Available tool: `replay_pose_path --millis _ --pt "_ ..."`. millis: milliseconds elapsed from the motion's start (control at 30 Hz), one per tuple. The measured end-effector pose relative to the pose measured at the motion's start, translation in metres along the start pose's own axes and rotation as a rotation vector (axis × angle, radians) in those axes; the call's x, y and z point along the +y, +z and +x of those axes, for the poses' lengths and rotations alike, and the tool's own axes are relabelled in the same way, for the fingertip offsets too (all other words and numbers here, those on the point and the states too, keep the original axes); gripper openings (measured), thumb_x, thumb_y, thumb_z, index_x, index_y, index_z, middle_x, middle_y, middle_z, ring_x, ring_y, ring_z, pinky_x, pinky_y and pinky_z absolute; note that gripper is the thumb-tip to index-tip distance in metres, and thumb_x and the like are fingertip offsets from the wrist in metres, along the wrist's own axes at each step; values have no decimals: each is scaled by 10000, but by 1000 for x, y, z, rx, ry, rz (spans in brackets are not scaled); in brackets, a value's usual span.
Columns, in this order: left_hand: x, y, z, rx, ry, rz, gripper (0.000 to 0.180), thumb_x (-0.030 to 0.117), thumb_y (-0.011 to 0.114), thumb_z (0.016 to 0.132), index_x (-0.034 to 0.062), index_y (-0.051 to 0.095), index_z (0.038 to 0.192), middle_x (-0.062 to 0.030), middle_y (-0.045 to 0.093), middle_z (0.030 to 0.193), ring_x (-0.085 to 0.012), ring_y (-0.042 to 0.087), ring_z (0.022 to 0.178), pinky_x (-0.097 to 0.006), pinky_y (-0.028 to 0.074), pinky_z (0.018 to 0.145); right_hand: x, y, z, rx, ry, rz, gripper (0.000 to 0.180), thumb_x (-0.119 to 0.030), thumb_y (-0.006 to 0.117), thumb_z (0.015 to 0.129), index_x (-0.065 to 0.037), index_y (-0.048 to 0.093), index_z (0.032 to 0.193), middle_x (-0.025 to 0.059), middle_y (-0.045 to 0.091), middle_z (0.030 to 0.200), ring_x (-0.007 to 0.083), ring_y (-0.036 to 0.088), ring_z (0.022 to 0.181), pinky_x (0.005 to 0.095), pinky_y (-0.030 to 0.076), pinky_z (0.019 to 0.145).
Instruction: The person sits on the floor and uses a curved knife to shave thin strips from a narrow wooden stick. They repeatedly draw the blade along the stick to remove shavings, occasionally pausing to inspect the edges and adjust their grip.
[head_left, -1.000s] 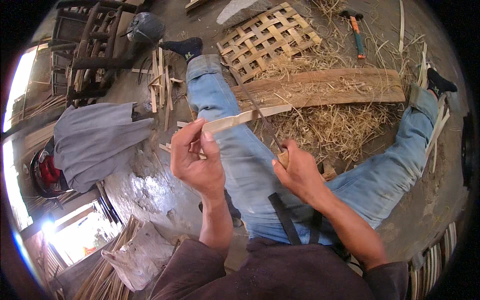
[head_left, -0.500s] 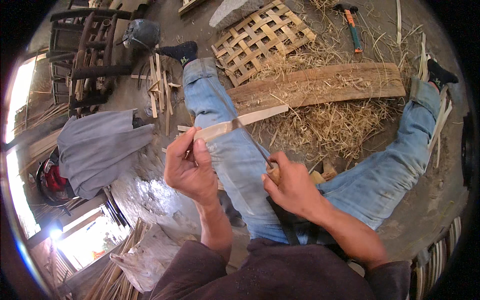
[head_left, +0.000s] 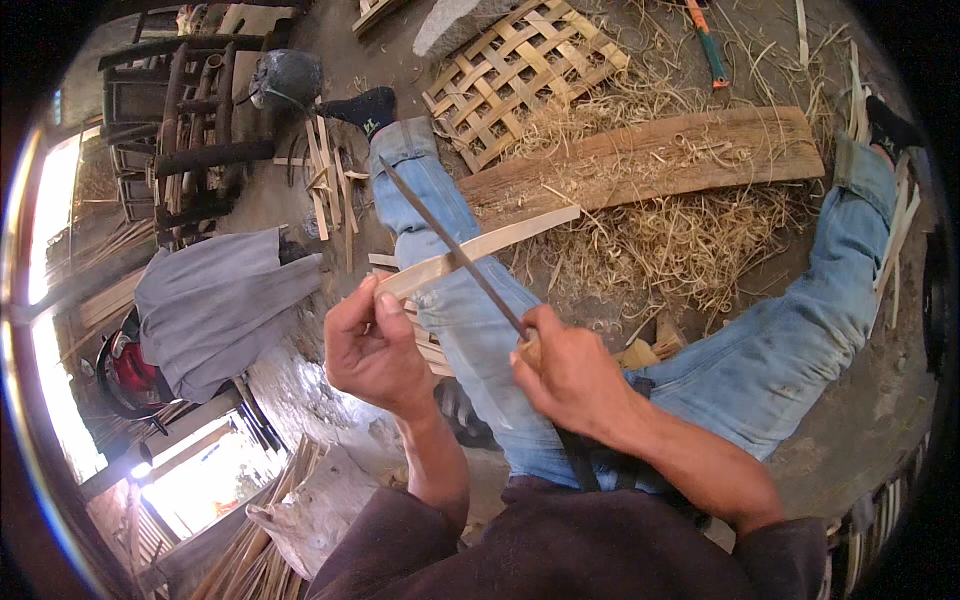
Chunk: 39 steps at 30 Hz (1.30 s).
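Observation:
Between the thumb and fingers of my left hand (head_left: 378, 345) is one end of a flat, pale bamboo strip (head_left: 510, 235). The strip reaches out to the right over my jeans. My right hand (head_left: 570, 375) is closed around the wooden handle (head_left: 531, 352) of a long, narrow knife. Its dark blade (head_left: 488, 288) slants up and left, crossing the strip a short way from my left fingers. Whether the edge bites into the strip I cannot tell. Most of the handle is hidden in my right fist.
A wooden plank (head_left: 650, 160) lies between my outstretched legs, with curled shavings (head_left: 690, 250) around it. Beyond it are a woven bamboo panel (head_left: 525, 75) and a hammer (head_left: 708, 45). Split strips (head_left: 322, 180) lie by my left foot. A grey cloth (head_left: 215, 305) drapes at the left.
The knife blade has slid along the strip toward my left fingers, and more of its length shows beyond the strip. My left hand keeps its hold.

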<state>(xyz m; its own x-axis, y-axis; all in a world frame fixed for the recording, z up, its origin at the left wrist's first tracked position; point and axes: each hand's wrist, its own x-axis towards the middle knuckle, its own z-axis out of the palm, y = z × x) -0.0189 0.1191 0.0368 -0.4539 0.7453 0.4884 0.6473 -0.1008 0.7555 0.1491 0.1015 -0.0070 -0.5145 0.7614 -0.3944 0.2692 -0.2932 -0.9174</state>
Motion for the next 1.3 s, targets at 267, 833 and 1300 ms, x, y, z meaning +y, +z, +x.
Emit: replay_pose_path --millis 267,833,1300 --pt "3 -2 -5 18 -34 44 169 -32 637 856 -76 634 1019 -173 681 941 -146 644 801 -250 535 729 29 2 7 102 -17 -64 304 -190 568 866 42 481 1042 288 641 763 478 637 741 558 516 676" --pt "-3 -7 12 -88 52 39 265 -4 666 879 -78 608 1127 -216 667 1102 -215 662 964 -310 552 836 76 -13 33 238 157 -100 381 -190 609 834 93 516 1071 296 645 814 459 644 810 516 510 746" --pt "-13 -4 10 -144 -25 -92 306 64 742 845 -67 613 1090 -218 673 1095 -198 663 975 -293 541 871 31 7 24 98 50 -133 378 -217 602 848 46 489 1094 285 650 827 478 637 798 535 511 736"
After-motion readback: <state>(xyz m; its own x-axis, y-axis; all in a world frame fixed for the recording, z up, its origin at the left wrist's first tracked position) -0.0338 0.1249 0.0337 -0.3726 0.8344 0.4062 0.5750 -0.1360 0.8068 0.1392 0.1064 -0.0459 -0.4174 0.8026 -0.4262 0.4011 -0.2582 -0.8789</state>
